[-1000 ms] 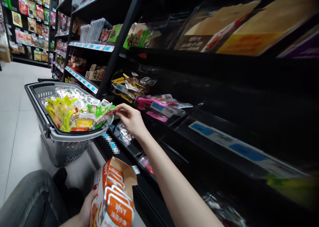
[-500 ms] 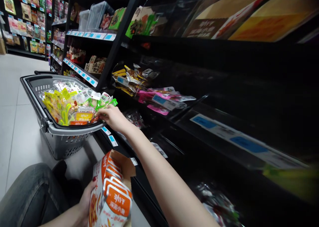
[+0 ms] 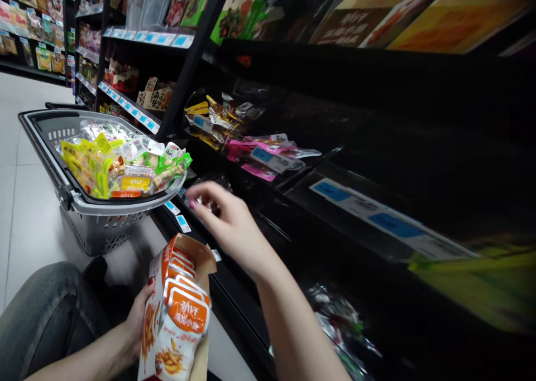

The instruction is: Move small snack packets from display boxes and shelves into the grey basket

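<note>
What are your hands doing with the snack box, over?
Left hand gripping open snack box, orange-and-white packets inside. Right hand looks empty, fingers curled. Nothing seen covering the opening.

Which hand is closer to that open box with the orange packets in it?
Left. The left hand holds the box by its side; the right hand is off it, forward and right.

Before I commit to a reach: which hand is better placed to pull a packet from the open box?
Probably the right hand: it looks empty and hovers near the open top of the box, where packets show. The left hand is holding the box.
</note>
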